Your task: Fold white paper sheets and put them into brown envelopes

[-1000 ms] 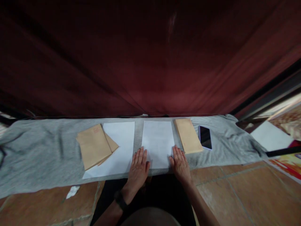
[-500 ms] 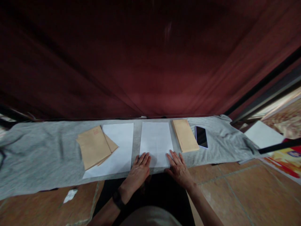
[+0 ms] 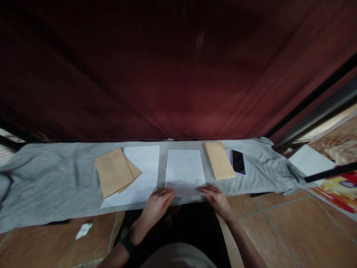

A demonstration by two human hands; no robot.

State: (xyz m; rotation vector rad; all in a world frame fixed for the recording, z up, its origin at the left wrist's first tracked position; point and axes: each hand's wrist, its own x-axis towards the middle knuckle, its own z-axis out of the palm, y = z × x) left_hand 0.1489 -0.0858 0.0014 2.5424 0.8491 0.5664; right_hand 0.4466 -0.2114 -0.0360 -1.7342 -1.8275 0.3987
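A white sheet of paper [image 3: 184, 167] lies on the grey cloth [image 3: 67, 178] in front of me. My left hand [image 3: 160, 199] has its fingers pressed together at the sheet's near left corner. At the near right corner, my right hand [image 3: 214, 195] pinches the edge. Left of this sheet, brown envelopes [image 3: 114, 173] overlap one another on top of more white paper [image 3: 146, 167]. A stack of brown envelopes [image 3: 219, 160] sits to the right of the sheet, beside a dark-screened phone [image 3: 238, 162].
A dark red surface [image 3: 178, 82] rises behind the cloth. Orange-brown floor tiles [image 3: 306, 219] show below, with a crumpled white scrap [image 3: 83, 230] at the left. A white flat item [image 3: 311, 160] and a colourful printed sheet [image 3: 340, 191] are at the right.
Both hands have gone from lying flat with spread fingers to gripping the near corners of the sheet. The middle sheet has shifted slightly toward me.
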